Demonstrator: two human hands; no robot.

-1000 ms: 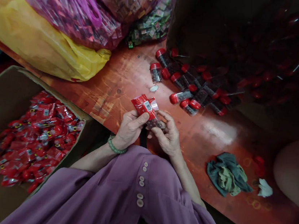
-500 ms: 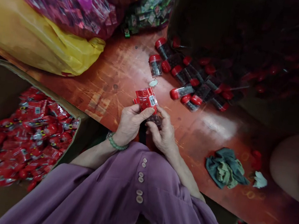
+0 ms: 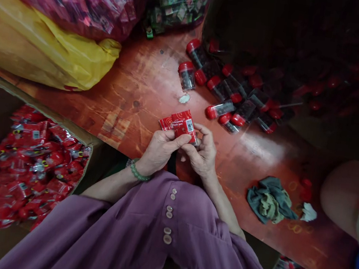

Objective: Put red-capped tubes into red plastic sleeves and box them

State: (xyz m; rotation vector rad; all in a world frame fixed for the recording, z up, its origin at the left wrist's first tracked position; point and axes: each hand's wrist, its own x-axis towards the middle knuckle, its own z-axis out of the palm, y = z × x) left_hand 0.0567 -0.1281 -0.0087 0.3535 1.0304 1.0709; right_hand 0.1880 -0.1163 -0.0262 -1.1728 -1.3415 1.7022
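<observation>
Over the table's near edge, my left hand (image 3: 159, 149) pinches a few flat red packets (image 3: 183, 125) with its thumb on top. They fan out to the left, and the top one carries a white barcode. My right hand (image 3: 202, 152) is closed at the right edge of the same packets, thumb and fingers curled in. Something dark and clear shows a little beneath the packets there; its shape is mostly hidden. Beyond my hands lie several clear small jars (image 3: 186, 75) with red caps and dark contents.
At left stands a cardboard box (image 3: 95, 141) of red packaged pieces (image 3: 31, 168). A yellow bag (image 3: 61, 54) and a purple bag (image 3: 93, 10) fill the back left. To the right are a crumpled cloth (image 3: 271, 200) and a pale bucket (image 3: 345, 198).
The top red packet has turned flatter, and its barcode faces up more plainly. My right fingers have shifted slightly right and curled; the dark item under the packets is now mostly covered.
</observation>
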